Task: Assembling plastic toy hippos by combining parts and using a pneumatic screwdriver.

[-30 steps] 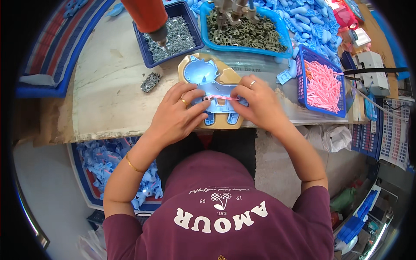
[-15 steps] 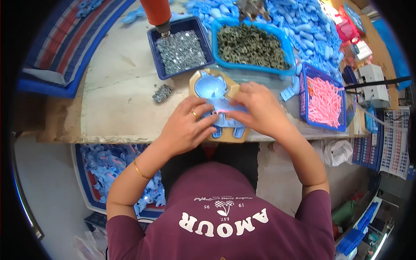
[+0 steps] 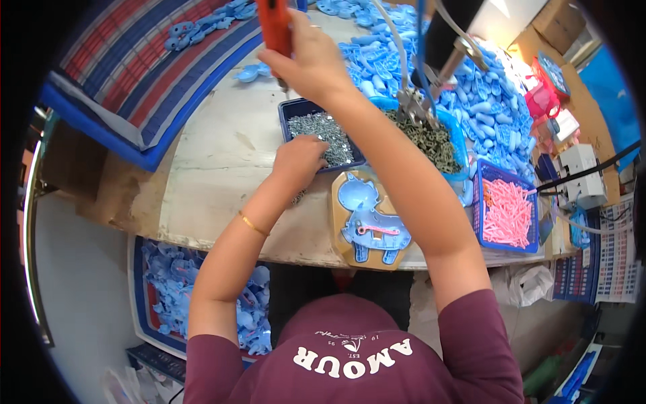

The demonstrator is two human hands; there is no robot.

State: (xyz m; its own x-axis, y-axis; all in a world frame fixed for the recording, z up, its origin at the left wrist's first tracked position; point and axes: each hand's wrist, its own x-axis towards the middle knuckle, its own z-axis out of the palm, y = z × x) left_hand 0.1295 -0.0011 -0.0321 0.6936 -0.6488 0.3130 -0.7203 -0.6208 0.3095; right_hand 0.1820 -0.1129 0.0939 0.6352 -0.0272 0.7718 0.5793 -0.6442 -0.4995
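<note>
My right hand (image 3: pixel 311 62) is raised at the top, fingers wrapped round an orange power screwdriver (image 3: pixel 274 30) that hangs bit downward. Its bit is just above the far side of a dark blue tray (image 3: pixel 286 108) of small silver screws (image 3: pixel 311 125). At the tray's near edge, my left hand (image 3: pixel 298 160) has its fingers curled into the screws; what they grip is hidden. Between my forearms, a light blue animal-shaped plastic shell (image 3: pixel 359 195) lies in a tan fixture (image 3: pixel 339 225). A pink stick-like piece (image 3: pixel 385 232) lies across the shell's body.
A light blue tray (image 3: pixel 459 145) of dark metal parts sits partly behind my right forearm, under a metal clamp (image 3: pixel 416 108). A purple basket (image 3: pixel 479 202) holds pink pieces. Blue plastic parts (image 3: pixel 484 108) heap behind. Below the table edge stands a bin of blue shells (image 3: pixel 168 283).
Both hands have left the blue shell. My right hand has gone up and taken hold of the screwdriver; my left has moved into the screw tray. The head view has shifted.
</note>
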